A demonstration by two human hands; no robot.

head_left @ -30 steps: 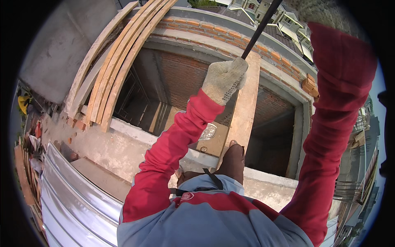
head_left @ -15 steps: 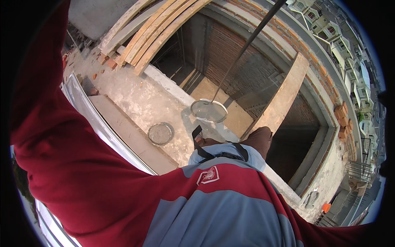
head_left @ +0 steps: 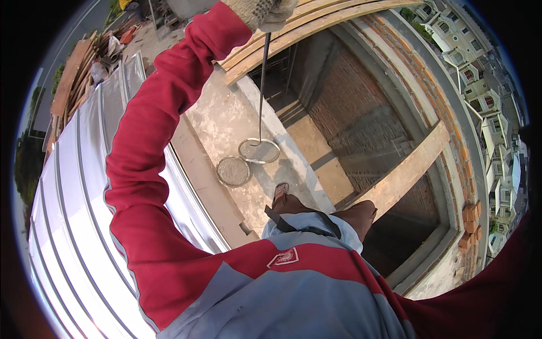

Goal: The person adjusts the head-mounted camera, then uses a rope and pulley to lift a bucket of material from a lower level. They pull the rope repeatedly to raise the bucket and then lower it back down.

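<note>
My left hand (head_left: 265,12), in a pale knitted work glove with dark dots, is at the top edge, closed around a straight dark line (head_left: 262,85), a cable or thin rod. The line runs down to a round bucket (head_left: 259,151) with a pale rim, whose inside looks grey. A second round bucket (head_left: 233,171), filled with something grey, stands beside it on the concrete. The two rims lie close together in view; whether the first bucket touches the floor I cannot tell. My right sleeve (head_left: 468,299) runs out at the lower right, and that hand is out of view.
Right of the buckets is a deep brick-walled opening (head_left: 361,118). A plank (head_left: 403,169) spans it, under my right foot. Long boards (head_left: 316,22) lie across its far end. Shiny ribbed metal sheeting (head_left: 84,198) is at left, stacked bricks (head_left: 470,226) at right.
My left arm has reached up and forward, and its gloved hand now grips the dark line. The bucket on the line has moved left, away from the opening, towards the other bucket.
</note>
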